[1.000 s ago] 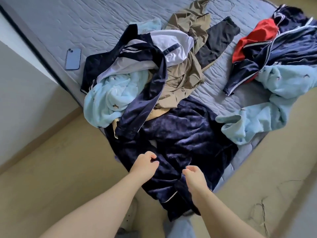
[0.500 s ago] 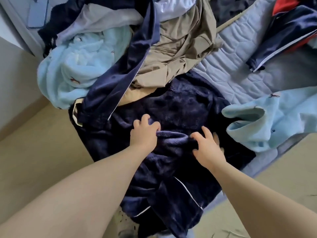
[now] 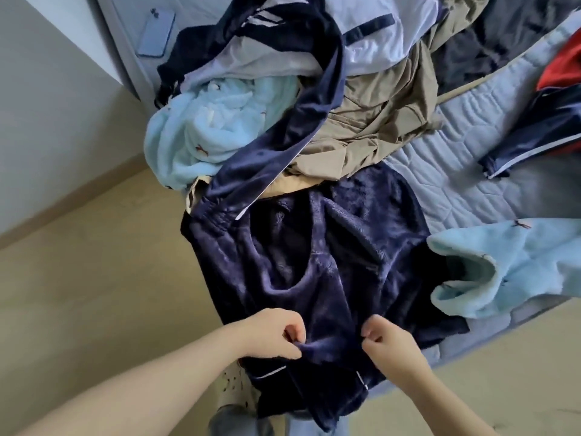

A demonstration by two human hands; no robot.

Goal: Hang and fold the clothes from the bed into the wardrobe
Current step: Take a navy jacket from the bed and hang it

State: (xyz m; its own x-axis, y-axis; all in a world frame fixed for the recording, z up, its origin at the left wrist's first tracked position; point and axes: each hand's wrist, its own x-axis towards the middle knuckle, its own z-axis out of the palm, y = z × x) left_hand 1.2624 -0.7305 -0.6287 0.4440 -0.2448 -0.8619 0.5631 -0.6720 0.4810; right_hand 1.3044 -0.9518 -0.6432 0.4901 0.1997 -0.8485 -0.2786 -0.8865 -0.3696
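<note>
A dark navy fleece garment with thin white piping lies over the near corner of the bed and hangs off its edge. My left hand grips a fold of its near edge with curled fingers. My right hand pinches the same edge a short way to the right. Behind it lies a heap of clothes: a light blue fleece piece, khaki trousers, a white top and a navy striped jacket sleeve.
The grey quilted mattress carries another light blue fleece piece at right and a red and navy jacket at far right. A blue phone lies near the bed's left edge. Beige floor and a white wall lie to the left.
Both hands went from reaching, to pressing on the navy fleece, to gripping its near edge and drawing it toward me. The view has moved closer to the bed.
</note>
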